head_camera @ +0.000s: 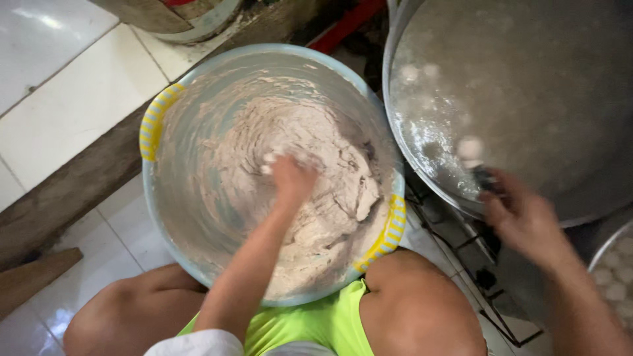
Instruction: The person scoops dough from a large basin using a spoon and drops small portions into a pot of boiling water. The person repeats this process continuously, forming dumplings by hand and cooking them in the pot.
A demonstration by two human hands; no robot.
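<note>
While the person is squatting on the floor (125, 244), a round plastic basin (198, 79) is sitting between the bare knees, pale blue, with yellow ribbed grips on two opposite parts of its rim. It is holding a thick pinkish-grey paste (330, 198), wet and sticky, pulled into rough peaks and swirls and smeared thinly up the inner wall. The left hand (291, 179) is pressing down into the middle of that paste; its fingers are curling together into the mass, with bits of paste clinging to them, though motion blur is hiding exactly how tightly they are closing.

To the right, a wide metal pot (402, 142) is standing just beside the basin, its thin rim nearly touching the basin's edge. It is holding cloudy, steaming liquid with foam near the rim, and several small pale balls (469, 148) are floating there, smooth and roundish. The right hand (521, 214) is hovering at the pot's near rim, its fingers closing around a small dark object (484, 177), which is too blurred to name.

At the far right edge, part of another metal vessel (616, 264) is showing, with more pale balls lying in it. The floor is glossy white tile, and a worn wooden beam (72, 184) is running diagonally across it to the left of the basin. A lime-green garment (310, 323) is showing between the knees.
</note>
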